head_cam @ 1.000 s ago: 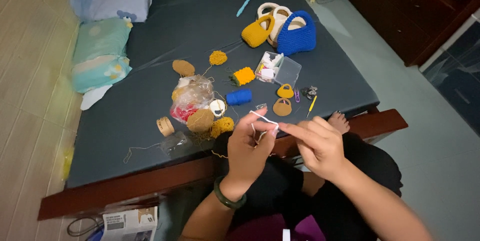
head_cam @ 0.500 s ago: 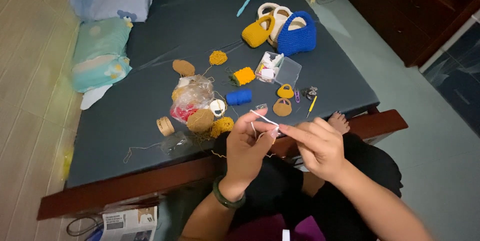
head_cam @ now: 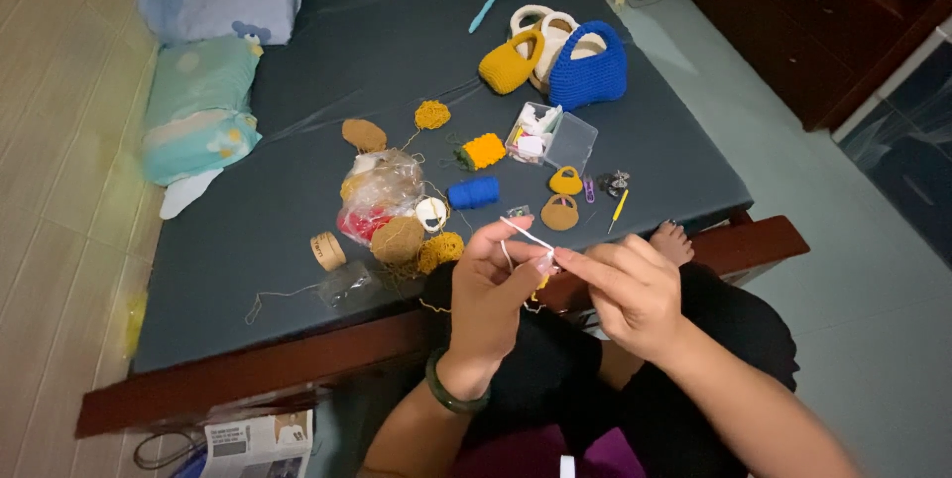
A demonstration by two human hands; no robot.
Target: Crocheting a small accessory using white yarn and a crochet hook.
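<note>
Head view: almost nothing has shifted over the last second. My left hand is still raised with its fingers curled shut around a strand of white yarn, and my right hand still pinches the same strand's end at 3 o'clock of the left, fingertips closed on it. The yarn runs taut between thumb and forefinger, just above my lap, in front of the near edge of the bed. A bit of yellow shows under my fingers; I cannot tell what it is. With so little change, I judge I am mid-stitch or mid-knot, holding tension rather than moving on.

At 12 o'clock of my hands lie two small tan baskets, a yellow hook and a blue spool. At 11 o'clock sits a plastic bag with yarn balls by it. Farther off, at 12 o'clock, stand a blue bag and a yellow bag.
</note>
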